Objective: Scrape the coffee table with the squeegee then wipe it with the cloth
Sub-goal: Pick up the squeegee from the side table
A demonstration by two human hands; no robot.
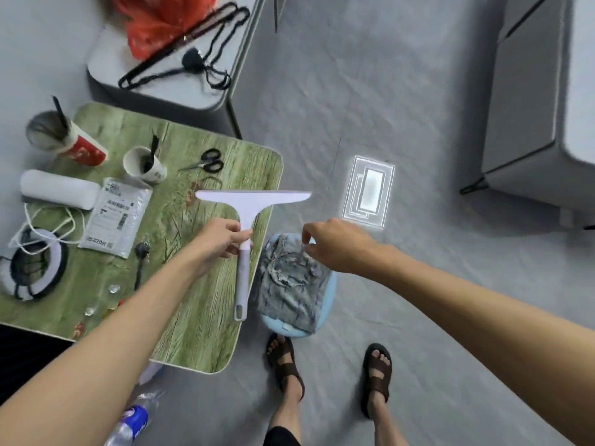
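A white squeegee (pixel 248 207) hangs over the right edge of the green wood-grain coffee table (pixel 199 317), blade away from me. My left hand (pixel 219 239) grips its handle just below the blade. A grey-blue cloth (pixel 289 284) lies crumpled on a light blue stool (pixel 330 297) to the right of the table. My right hand (pixel 335 246) hovers over the cloth's far edge, with fingers curled and pinching at the fabric; the contact is partly hidden.
The table's left half holds two paper cups (pixel 145 165), scissors (pixel 206 162), a white roll (pixel 58 189), a plastic mailer (pixel 116 217), a cord and a round black-and-white object (pixel 35 268). A plastic bottle (pixel 132 423) lies on the floor. My sandalled feet (pixel 283 358) stand near the stool.
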